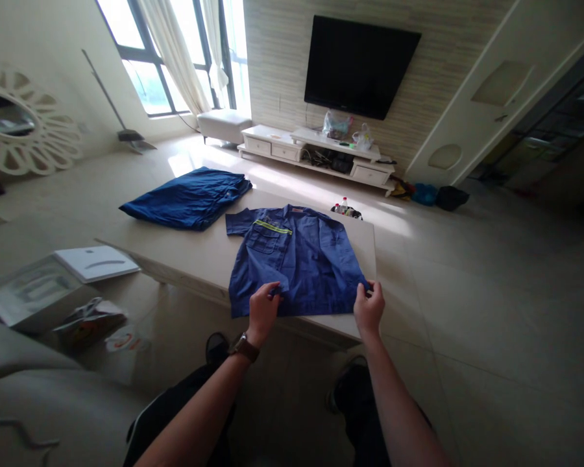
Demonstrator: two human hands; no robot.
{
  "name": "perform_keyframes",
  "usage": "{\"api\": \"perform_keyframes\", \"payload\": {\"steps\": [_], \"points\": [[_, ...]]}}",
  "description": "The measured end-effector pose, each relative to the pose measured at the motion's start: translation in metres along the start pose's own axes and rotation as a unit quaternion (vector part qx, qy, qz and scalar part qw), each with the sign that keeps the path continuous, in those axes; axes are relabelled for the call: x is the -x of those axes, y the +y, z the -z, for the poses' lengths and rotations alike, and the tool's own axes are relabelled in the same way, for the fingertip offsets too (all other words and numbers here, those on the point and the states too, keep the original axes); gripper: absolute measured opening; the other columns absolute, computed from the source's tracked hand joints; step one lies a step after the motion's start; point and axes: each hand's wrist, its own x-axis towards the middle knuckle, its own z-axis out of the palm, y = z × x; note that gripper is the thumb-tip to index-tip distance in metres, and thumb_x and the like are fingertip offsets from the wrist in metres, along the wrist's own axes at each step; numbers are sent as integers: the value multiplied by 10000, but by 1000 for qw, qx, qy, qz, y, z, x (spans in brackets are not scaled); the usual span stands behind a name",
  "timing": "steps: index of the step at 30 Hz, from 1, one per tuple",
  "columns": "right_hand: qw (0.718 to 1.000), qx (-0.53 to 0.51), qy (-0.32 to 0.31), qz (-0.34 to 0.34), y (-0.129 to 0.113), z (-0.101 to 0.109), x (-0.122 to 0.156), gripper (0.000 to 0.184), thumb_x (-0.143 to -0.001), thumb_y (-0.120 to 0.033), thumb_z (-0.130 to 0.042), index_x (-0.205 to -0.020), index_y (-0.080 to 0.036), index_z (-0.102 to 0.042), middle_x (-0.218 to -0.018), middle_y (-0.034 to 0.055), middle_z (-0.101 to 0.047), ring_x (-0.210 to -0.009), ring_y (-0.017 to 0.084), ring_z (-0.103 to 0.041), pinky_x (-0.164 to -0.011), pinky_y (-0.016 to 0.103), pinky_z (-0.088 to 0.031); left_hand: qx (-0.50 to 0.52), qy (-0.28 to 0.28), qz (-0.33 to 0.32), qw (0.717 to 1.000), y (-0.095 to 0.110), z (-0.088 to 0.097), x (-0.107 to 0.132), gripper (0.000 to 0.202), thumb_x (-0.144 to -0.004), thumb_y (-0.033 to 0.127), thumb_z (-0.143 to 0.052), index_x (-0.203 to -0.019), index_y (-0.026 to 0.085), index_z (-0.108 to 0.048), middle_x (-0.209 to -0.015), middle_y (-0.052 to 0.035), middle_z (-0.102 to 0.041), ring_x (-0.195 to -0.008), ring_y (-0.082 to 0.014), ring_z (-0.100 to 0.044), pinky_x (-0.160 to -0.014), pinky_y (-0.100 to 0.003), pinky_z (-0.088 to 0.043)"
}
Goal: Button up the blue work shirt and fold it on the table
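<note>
A blue short-sleeved work shirt lies spread on the low table, its collar at the far side and its hem hanging at the near edge. A yellow-green stripe runs above its chest pocket. My left hand, with a watch on the wrist, pinches the cloth of the shirt's front near the hem. At the lower right corner of the shirt, my right hand grips the edge of the fabric. Folded blue trousers, as they appear, rest on the table's far left part.
Left of the table are a white box, a paper bag and a grey sofa. Bottles show behind the table's far edge. A white TV cabinet stands along the back wall, with bags on the floor beside it.
</note>
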Motion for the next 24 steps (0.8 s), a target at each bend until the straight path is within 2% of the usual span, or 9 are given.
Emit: {"api": "perform_keyframes", "payload": {"steps": [2, 4, 7, 11, 15, 17, 19, 21, 24], "points": [[998, -39, -26, 35, -18, 1, 12, 303, -939, -471, -531, -1008, -197, -643, -970, 130, -725, -885, 265, -680, -821, 362, -540, -65, -12, -24, 998, 7, -6, 3, 271, -887, 154, -639, -1101, 240, -780, -1051, -43, -787, -822, -203, -738, -832, -346, -589], [993, -55, -85, 57, -31, -6, 22, 271, -933, -463, -559, -952, -210, -656, -892, 93, -721, -824, 244, -672, -801, 351, -536, -114, -44, -62, 990, 12, -10, 6, 242, -898, 154, -644, -1054, 252, -801, -1062, -42, -792, -903, -227, -740, -872, -359, -576], [980, -85, -165, 78, -44, -23, 29, 227, -921, -418, -579, -920, -212, -675, -864, 73, -722, -793, 226, -666, -798, 341, -532, -103, -92, -83, 987, 11, -17, 10, 262, -888, 107, -635, -1005, 251, -820, -1101, -42, -790, -945, -222, -740, -868, -346, -579], [963, -113, -233, 79, -49, -46, 30, 166, -902, -339, -576, -897, -207, -677, -862, 68, -722, -797, 216, -667, -778, 328, -524, -7, -93, -13, 996, 4, -26, 15, 207, -847, 107, -680, -910, 235, -829, -1063, -45, -795, -859, -190, -742, -791, -321, -601], [948, -118, -285, 74, -48, -57, 36, 98, -875, -260, -590, -867, -215, -676, -848, 47, -719, -801, 206, -667, -757, 316, -507, 63, -84, 38, 994, 4, -29, 15, 109, -821, 239, -770, -902, 213, -838, -958, -59, -810, -855, -207, -750, -795, -327, -591], [944, -117, -298, 76, -48, -59, 40, 83, -868, -238, -594, -855, -221, -674, -849, 40, -719, -805, 201, -665, -757, 312, -503, 91, -88, 77, 989, 4, -28, 13, 171, -831, 347, -779, -884, 197, -841, -884, -68, -812, -832, -218, -749, -772, -327, -579], [942, -117, -304, 82, -48, -59, 44, 80, -867, -226, -594, -844, -223, -670, -847, 34, -715, -804, 196, -661, -758, 309, -498, 122, -84, 119, 982, 2, -27, 12, 221, -815, 390, -790, -862, 179, -838, -833, -73, -808, -793, -215, -743, -737, -317, -566], [940, -115, -308, 89, -49, -59, 47, 81, -869, -219, -594, -836, -224, -668, -842, 30, -710, -799, 191, -658, -758, 307, -496, 146, -65, 136, 978, 0, -27, 12, 201, -770, 345, -819, -859, 166, -828, -820, -73, -804, -770, -203, -735, -716, -300, -556], [939, -108, -313, 90, -50, -58, 51, 79, -865, -212, -602, -833, -226, -673, -840, 27, -712, -799, 189, -657, -760, 306, -499, 148, -49, 119, 981, -2, -29, 13, 154, -710, 241, -833, -839, 162, -802, -803, -60, -790, -730, -177, -716, -685, -275, -541]]}}
